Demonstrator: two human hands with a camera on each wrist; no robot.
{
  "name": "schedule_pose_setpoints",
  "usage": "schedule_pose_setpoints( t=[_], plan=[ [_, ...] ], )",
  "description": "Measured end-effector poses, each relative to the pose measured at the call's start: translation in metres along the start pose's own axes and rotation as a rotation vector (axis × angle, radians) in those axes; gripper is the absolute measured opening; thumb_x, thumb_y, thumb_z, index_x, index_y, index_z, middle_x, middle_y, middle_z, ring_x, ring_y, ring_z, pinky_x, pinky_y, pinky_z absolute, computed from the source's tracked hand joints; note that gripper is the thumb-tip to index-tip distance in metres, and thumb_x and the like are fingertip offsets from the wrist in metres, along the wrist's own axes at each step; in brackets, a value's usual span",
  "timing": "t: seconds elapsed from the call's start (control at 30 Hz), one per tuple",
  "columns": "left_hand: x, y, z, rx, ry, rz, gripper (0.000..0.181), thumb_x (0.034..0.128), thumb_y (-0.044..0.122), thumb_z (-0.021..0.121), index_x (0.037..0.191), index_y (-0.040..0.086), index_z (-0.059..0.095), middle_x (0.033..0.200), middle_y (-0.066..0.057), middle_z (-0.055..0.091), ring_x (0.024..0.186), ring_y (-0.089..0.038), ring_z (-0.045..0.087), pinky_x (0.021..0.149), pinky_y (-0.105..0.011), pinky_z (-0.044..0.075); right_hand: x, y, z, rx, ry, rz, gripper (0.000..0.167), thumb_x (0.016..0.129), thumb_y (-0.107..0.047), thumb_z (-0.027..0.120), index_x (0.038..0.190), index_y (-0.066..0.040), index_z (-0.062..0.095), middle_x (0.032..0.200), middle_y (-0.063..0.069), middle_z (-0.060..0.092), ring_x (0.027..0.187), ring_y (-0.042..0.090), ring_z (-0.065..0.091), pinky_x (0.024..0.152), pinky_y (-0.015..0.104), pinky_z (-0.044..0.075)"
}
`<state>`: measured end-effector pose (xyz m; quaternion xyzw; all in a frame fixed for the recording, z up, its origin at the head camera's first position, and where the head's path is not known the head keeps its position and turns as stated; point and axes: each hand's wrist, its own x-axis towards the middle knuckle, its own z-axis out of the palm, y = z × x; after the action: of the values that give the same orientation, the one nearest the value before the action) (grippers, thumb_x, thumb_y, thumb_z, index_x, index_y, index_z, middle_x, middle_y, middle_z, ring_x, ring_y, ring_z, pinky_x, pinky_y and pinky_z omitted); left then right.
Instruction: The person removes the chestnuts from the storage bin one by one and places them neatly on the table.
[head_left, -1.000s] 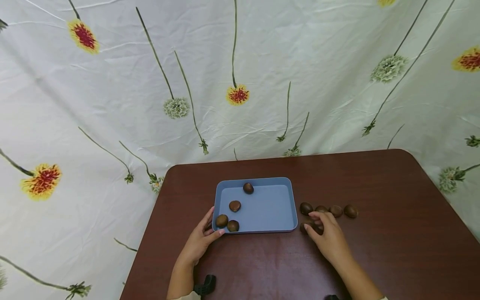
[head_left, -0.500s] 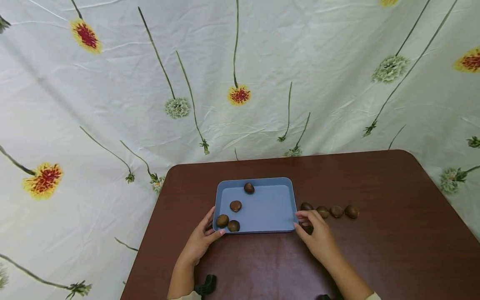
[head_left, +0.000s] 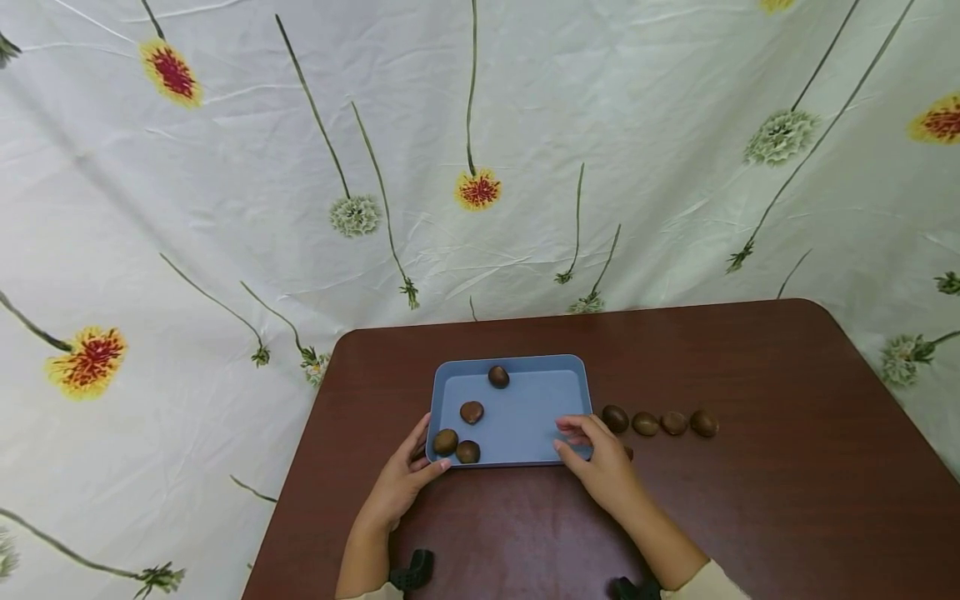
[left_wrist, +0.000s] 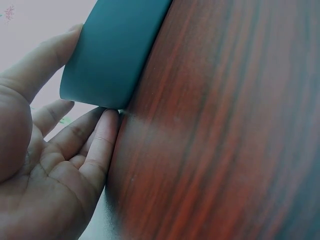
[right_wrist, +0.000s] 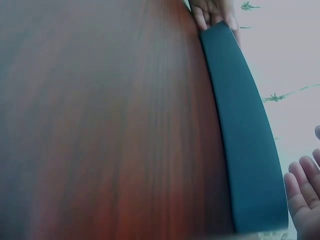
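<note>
The tray (head_left: 536, 400) lies on the table (head_left: 795, 467) between the person's two hands. From where I stand, the left hand (head_left: 401, 479) has it by the near left corner, thumb on the rim and fingers against the outer side; close up, the corner sits pinched between thumb and fingers, the lower fingertips down by the table's surface.

The right hand (head_left: 600, 467) is over the tray's near right corner, fingers bent, thumb and forefinger tips apart. I cannot tell whether anything is tucked between them, nor whether the hand touches the tray.

Four nuts lie in the tray, all on its left half: the far nut (head_left: 498, 377) by the back rim, the middle nut (head_left: 472, 412), and a pair, one nut (head_left: 445, 442) in the near left corner and its neighbour (head_left: 468, 452) just beside it. That pair is right next to the left thumb, well apart from the right hand.

On the table, just right of the tray and beyond the right hand, four more nuts make a row (head_left: 673, 423). Another nut (head_left: 629, 452) peeks out from behind the right hand.

Pale sleeves (head_left: 705, 583) show at the wrists, and a flowered cloth (head_left: 420, 108) hangs behind.
</note>
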<state>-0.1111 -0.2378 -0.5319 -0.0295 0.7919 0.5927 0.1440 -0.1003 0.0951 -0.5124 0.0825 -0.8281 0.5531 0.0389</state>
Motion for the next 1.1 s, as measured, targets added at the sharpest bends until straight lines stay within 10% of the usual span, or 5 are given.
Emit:
schedule_pose_setpoints(
  t=[0.33,1.1],
  plan=[
    [0.000,-0.002,-0.001,0.004,0.001,-0.008,0.088,0.0913,0.025,0.077,0.161,0.038,0.024,0.166,-0.009,0.030,0.139,-0.037,0.051,0.099,-0.034,0.055,0.024,-0.010,0.030,0.038,-0.036,-0.037,0.035,0.094,-0.019,0.075,0.127,-0.011,0.065,0.121,0.000,0.066,0.110,0.020,0.063,0.097,0.035,0.054],
    [0.004,-0.002,-0.001,-0.001,0.002,-0.011,0.089,0.0907,0.025,0.078,0.161,0.036,0.024,0.166,-0.009,0.029,0.141,-0.037,0.048,0.102,-0.037,0.053,0.103,-0.003,0.074,-0.065,-0.035,0.166,0.040,0.090,-0.011,0.075,0.124,0.005,0.062,0.117,0.019,0.065,0.112,0.033,0.063,0.101,0.046,0.051]
  ],
)
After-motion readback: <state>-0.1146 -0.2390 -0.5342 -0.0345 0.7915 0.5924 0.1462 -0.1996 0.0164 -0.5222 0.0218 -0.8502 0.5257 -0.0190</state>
